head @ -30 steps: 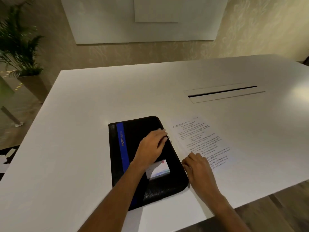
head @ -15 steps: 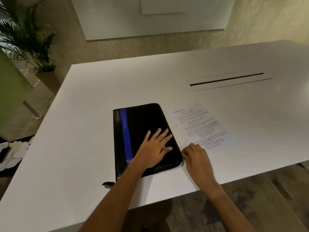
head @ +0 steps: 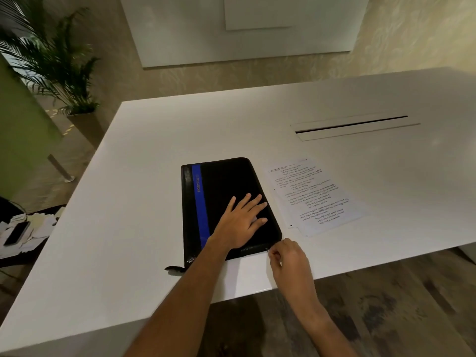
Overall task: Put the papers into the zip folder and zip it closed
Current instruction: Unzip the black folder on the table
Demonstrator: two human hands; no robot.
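White table fills the view, its near edge towards the person. Closest, the right hand sits at the near right corner of the zip folder. Its fingers are curled together and seem to pinch the small zip pull, though the pull is too tiny to make out clearly. A short black zip tail pokes out from the folder's near left corner.

Just beyond, the left hand lies flat on the cover with fingers spread and straight, pressing the folder down. The folder is black with a blue stripe and lies closed on the table. It looks stiff and padded, probably heavy enough to stay put, yet likely to skid on the smooth top unless braced. The zip pull is the natural place to take hold, pinched between thumb and fingertip.

Right beside the folder, not yet inside, lie the papers, a few printed sheets slightly fanned. They look thin, light and floppy, best lifted by a corner and squared up first.

Farther back is a long cable slot. Beyond the table stand a potted palm and a pale wall board.
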